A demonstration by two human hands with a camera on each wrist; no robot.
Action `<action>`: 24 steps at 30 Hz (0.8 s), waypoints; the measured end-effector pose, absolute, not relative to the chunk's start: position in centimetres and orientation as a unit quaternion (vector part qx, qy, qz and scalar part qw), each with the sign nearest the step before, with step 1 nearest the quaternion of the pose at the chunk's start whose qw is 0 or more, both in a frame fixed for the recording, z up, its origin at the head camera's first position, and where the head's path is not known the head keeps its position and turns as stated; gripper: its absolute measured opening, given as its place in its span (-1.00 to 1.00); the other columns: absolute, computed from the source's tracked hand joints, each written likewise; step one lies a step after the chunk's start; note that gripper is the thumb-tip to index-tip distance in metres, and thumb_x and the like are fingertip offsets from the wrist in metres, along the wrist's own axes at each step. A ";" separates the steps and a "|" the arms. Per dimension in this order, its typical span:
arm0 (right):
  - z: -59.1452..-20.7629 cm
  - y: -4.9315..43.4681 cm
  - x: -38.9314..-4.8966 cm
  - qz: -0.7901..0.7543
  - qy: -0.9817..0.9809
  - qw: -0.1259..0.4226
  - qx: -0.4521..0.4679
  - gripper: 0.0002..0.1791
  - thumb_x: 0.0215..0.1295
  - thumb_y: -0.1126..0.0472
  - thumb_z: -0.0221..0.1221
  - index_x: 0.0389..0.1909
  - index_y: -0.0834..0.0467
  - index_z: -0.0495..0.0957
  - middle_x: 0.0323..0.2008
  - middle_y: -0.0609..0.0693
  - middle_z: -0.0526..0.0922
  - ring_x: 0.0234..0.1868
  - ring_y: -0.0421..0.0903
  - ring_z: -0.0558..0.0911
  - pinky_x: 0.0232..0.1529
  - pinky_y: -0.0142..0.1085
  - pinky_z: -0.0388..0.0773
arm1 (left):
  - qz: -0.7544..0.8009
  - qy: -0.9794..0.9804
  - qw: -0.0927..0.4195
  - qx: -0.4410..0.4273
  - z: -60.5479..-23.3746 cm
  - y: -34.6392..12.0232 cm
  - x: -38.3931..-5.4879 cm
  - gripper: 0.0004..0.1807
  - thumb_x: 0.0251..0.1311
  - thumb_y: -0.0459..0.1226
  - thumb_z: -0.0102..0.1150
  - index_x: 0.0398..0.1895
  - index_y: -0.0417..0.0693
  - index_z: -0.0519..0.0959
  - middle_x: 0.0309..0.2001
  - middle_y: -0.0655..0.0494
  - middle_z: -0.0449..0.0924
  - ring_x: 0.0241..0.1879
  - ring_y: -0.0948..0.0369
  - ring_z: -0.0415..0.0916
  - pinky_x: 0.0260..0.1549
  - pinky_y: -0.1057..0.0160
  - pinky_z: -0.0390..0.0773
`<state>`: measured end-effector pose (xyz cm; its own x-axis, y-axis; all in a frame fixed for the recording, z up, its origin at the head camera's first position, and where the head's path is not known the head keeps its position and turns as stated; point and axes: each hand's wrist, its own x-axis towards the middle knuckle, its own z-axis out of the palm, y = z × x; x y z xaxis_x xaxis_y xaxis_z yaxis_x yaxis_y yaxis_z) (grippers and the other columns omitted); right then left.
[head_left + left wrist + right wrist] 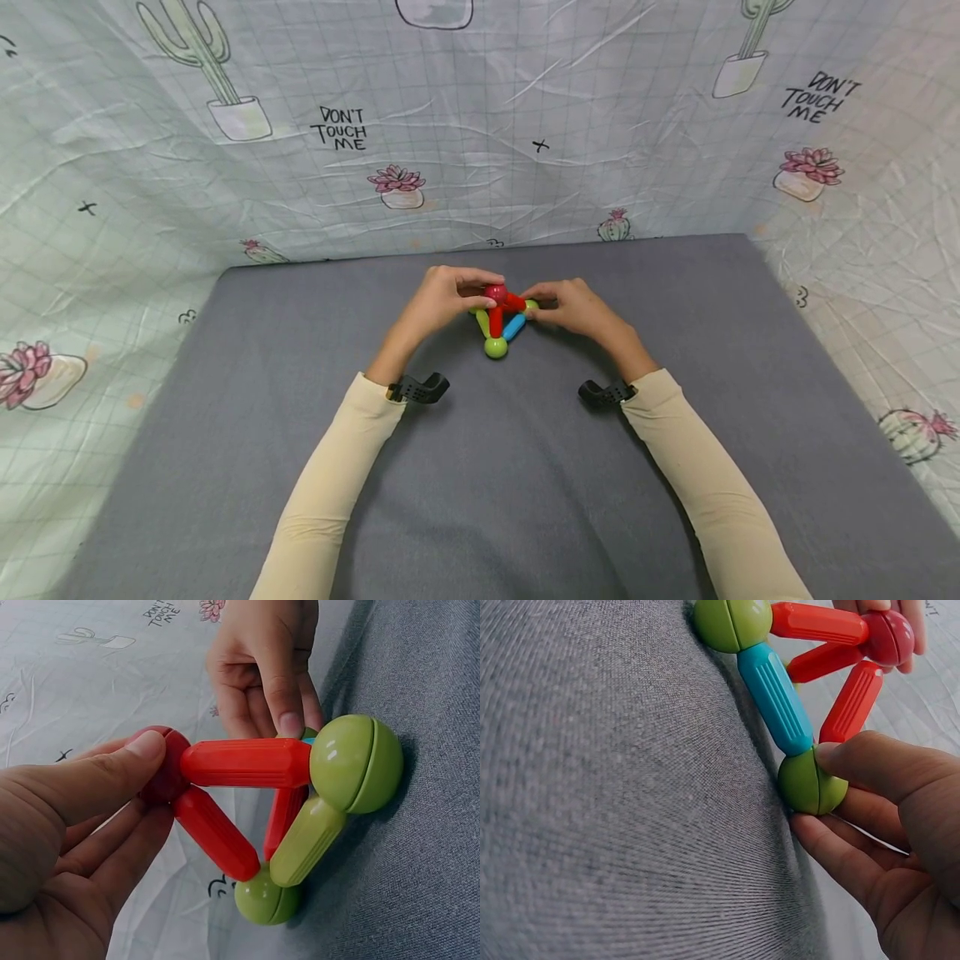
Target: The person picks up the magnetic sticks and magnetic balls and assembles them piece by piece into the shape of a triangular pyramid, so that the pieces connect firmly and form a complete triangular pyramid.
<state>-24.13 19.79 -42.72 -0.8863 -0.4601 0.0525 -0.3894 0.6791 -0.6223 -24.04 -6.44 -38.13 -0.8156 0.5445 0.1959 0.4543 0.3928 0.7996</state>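
A pyramid of toy balls and rods stands on the grey cloth. At its top is a red ball [166, 766], which my left hand [446, 296] pinches between thumb and fingers. Red rods [246, 763] slope down from it to green balls [496, 347]. Along the base run a blue rod [776, 697] and a yellow-green rod [307, 841]. My right hand [573, 307] pinches the green ball [810, 784] at the right base corner, its thumb on the upper side. Part of the far base is hidden behind the rods and hands.
Grey cloth [480, 483] covers the table, with soft folds toward the front. Behind and at both sides hangs a pale printed sheet [480, 117] with cactus drawings. Each wrist wears a black strap with a camera mount [423, 388].
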 end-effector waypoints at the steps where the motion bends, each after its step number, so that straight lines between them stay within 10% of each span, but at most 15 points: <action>1: -42.8 19.8 -24.1 -0.327 0.914 0.054 -0.233 -0.61 0.38 0.12 0.33 0.16 0.17 0.67 0.05 0.11 0.74 0.05 0.02 0.71 0.08 -0.03 0.63 | 0.459 0.835 0.049 0.299 -38.1 -6.4 -24.1 -0.61 0.18 -0.29 0.44 0.11 -0.09 0.72 0.03 0.00 0.74 -0.06 0.17 0.73 -0.05 0.25 0.68; 24: -42.7 19.3 -23.0 -0.339 0.909 0.040 -0.240 -0.69 0.30 0.11 0.40 0.00 0.15 0.72 -0.16 0.03 0.78 -0.18 -0.10 0.73 -0.12 -0.17 0.67 | 0.479 0.808 0.095 0.331 -38.1 -6.7 -24.2 -0.59 0.28 -0.40 0.34 0.20 -0.16 0.64 0.18 -0.03 0.65 0.15 0.10 0.62 0.17 0.06 0.58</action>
<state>-22.96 19.30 -42.68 -0.8818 -0.4628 0.0901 -0.4089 0.6554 -0.6350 -24.25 -6.68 -38.11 -0.7633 0.6251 0.1630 0.4432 0.3231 0.8362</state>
